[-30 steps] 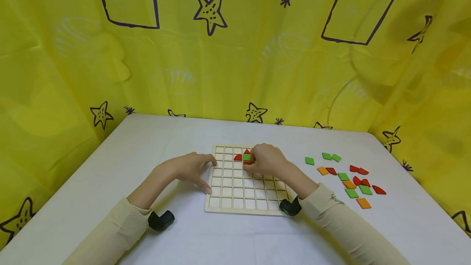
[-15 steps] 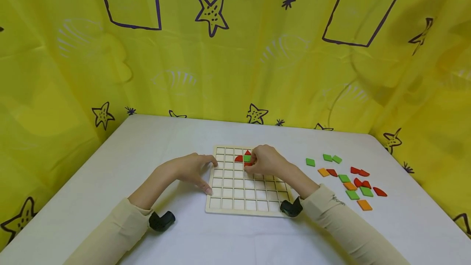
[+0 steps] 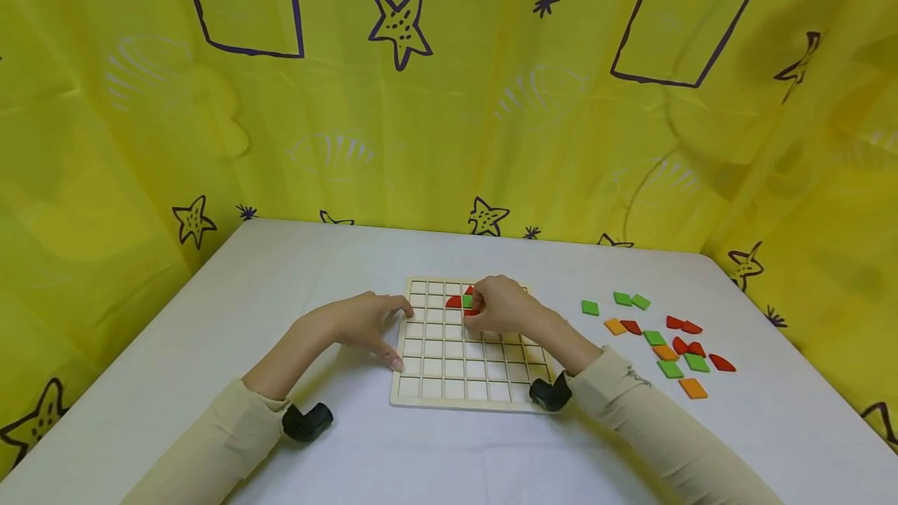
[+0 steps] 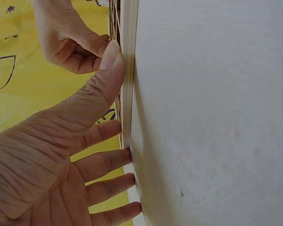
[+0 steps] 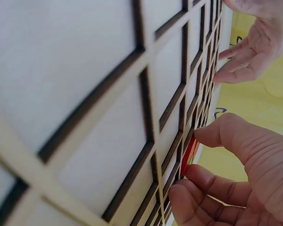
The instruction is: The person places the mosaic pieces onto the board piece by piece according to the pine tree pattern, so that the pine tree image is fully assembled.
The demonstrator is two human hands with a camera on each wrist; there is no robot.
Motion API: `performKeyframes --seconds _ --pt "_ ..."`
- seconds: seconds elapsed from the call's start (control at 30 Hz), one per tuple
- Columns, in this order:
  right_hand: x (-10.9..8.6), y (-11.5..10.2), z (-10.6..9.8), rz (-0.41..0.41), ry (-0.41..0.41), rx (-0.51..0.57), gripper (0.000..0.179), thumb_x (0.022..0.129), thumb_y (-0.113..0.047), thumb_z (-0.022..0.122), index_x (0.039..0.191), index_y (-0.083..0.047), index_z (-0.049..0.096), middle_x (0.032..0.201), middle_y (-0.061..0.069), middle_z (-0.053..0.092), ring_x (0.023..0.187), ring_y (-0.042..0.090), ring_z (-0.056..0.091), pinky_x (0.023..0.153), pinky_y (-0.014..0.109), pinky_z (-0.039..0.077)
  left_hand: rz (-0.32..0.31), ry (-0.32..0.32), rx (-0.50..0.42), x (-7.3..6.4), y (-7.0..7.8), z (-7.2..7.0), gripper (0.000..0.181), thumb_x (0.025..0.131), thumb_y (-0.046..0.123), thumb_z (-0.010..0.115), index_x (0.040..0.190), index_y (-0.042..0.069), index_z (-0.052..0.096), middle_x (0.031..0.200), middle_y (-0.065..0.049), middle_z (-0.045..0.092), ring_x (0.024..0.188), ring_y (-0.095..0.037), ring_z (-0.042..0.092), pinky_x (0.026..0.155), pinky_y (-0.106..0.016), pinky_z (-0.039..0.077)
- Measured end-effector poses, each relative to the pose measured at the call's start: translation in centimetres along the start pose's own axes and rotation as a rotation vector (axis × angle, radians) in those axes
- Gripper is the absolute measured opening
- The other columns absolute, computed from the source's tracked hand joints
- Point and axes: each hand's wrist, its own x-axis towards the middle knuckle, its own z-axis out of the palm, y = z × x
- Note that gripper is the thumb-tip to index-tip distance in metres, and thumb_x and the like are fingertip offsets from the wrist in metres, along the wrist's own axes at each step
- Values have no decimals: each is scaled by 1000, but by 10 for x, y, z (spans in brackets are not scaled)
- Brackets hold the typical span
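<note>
Your right hand [image 3: 507,305] sits slightly more left now, its fingers clamped on a red piece [image 5: 188,154]; your left hand [image 3: 363,323], fingers apart, touches the grid board [image 3: 454,367].

In the head view I get soft, moderate light over the white tabletop [image 3: 337,252], while the yellow curtain [image 3: 435,131] shows a dusky patch at upper right. A faint shadow dulls the lower right of the grid board [image 3: 431,388]. My left wrist view runs dimmer, the tabletop greyed, a soft shadow along the board's edge. In my right wrist view, the nearest grid lines bow and soften at lower left.
</note>
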Motion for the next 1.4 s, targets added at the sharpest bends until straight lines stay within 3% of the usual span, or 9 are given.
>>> performKeyframes --seconds 0.3,0.57,0.9,1.2,1.4 --pt "1 9 2 -22 -12 90 16 85 -16 80 84 -5 69 70 1 59 62 13 49 62 27 42 -2 -1 3 2 1 1 74 71 45 93 131 19 59 137 -11 60 123 -30 55 107 -53 43" --pt "1 23 3 -58 -63 198 20 88 -17 78 92 -3 65 77 2 62 69 13 53 67 28 46 -5 -6 -6 3 3 1 73 71 44 93 130 19 59 136 -12 60 121 -29 56 107 -52 43" --pt "2 24 2 -116 -82 165 20 90 -16 77 94 -3 63 78 2 58 71 13 51 67 27 45 -1 9 3 5 -1 2 74 69 44 94 130 20 59 129 -7 63 114 -25 57 105 -49 44" --pt "4 21 3 -159 -71 121 17 89 -14 74 94 -5 61 78 0 55 71 13 49 67 28 43 -19 7 -4 3 -1 2 74 69 44 94 130 21 59 132 -8 62 119 -27 56 106 -51 44" --pt "2 19 6 -204 -50 85 9 90 -10 70 85 -9 62 73 -2 56 66 11 49 64 26 42 -23 7 -5 2 -1 1 74 69 44 94 130 21 59 132 -8 62 121 -28 56 106 -52 44"
